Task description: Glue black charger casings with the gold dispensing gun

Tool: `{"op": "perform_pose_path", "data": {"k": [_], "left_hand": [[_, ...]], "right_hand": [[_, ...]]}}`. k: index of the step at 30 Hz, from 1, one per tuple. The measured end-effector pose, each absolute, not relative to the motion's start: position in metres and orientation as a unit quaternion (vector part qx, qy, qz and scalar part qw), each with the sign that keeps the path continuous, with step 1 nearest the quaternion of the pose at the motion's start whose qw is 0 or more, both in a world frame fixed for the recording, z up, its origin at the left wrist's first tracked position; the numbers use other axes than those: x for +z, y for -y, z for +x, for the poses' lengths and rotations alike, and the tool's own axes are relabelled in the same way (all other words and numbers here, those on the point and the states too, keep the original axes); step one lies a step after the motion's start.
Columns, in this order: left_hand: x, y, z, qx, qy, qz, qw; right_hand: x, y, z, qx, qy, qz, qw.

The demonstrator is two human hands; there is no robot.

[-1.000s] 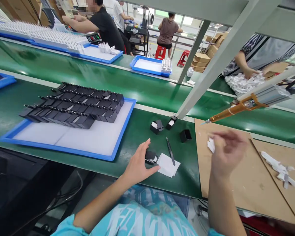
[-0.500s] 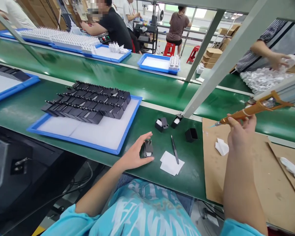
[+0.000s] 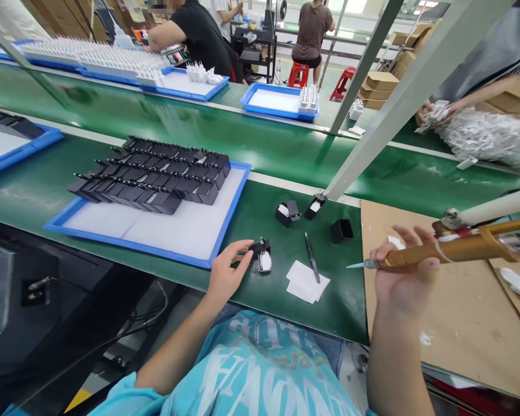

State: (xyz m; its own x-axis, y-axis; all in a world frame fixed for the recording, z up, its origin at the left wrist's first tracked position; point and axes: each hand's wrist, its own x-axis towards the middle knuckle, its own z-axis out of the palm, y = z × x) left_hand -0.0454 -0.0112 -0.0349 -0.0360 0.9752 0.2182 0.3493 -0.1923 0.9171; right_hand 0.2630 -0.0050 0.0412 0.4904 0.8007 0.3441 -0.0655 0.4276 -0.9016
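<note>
My left hand (image 3: pixel 229 270) pinches a small black cover with metal pins (image 3: pixel 260 247) between thumb and fingertips. The cover is tilted up at the edge of a black adapter case (image 3: pixel 265 263), whose white inside shows. My right hand (image 3: pixel 402 283) is wrapped round an amber glue dispenser (image 3: pixel 433 255). Its thin pale blue nozzle (image 3: pixel 355 266) points left, above the bench and well apart from the case. Black tweezers (image 3: pixel 312 259) lie partly on white paper pieces (image 3: pixel 302 284), to the right of the case.
A blue-rimmed tray (image 3: pixel 208 263) at the left bears rows of black adapters (image 3: pixel 156 176). Near the metal post (image 3: pixel 364 138) stand two open black cases (image 3: pixel 286 212) (image 3: pixel 315 207) and an upright black shell (image 3: pixel 342 231). Brown cardboard (image 3: pixel 455 323) covers the right side. Co-workers sit beyond.
My left hand has lifted and tipped the pinned cover off the case, baring the white inside. The right hand has brought the glue dispenser lower and left, turning it flatter.
</note>
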Motion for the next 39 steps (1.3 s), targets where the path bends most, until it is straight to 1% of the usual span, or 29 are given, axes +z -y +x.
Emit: {"op": "perform_pose_path", "data": {"k": [3,6,9,17,22,26,31,35,39], "left_hand": [[-0.034,0.022,-0.038,0.432,-0.537,0.685,0.236],[-0.036,0.027,-0.025,0.369,-0.554,0.716,0.212],[-0.039,0.024,-0.013,0.328,-0.595,0.707,0.199],[-0.032,0.011,-0.012,0.302,-0.59,0.694,0.281],[-0.026,-0.008,-0.02,0.274,-0.524,0.731,0.339],[-0.026,-0.018,-0.023,0.252,-0.502,0.752,0.345],[-0.029,-0.011,-0.022,0.288,-0.505,0.749,0.317],[-0.018,-0.001,-0.021,0.309,-0.476,0.747,0.346],[-0.007,0.006,-0.022,0.32,-0.496,0.739,0.325]], "right_hand": [[0.044,0.011,0.23,0.332,0.403,-0.389,0.759],[0.052,0.011,0.196,0.386,0.403,-0.34,0.757],[0.06,0.006,0.168,0.427,0.396,-0.292,0.758],[0.067,-0.014,0.137,0.434,0.376,-0.243,0.781],[0.066,-0.016,0.141,0.427,0.364,-0.256,0.787],[0.066,-0.015,0.143,0.425,0.358,-0.258,0.79],[0.067,-0.015,0.14,0.43,0.369,-0.246,0.786],[0.068,-0.015,0.138,0.439,0.37,-0.231,0.785],[0.068,-0.015,0.138,0.444,0.367,-0.234,0.783]]}}
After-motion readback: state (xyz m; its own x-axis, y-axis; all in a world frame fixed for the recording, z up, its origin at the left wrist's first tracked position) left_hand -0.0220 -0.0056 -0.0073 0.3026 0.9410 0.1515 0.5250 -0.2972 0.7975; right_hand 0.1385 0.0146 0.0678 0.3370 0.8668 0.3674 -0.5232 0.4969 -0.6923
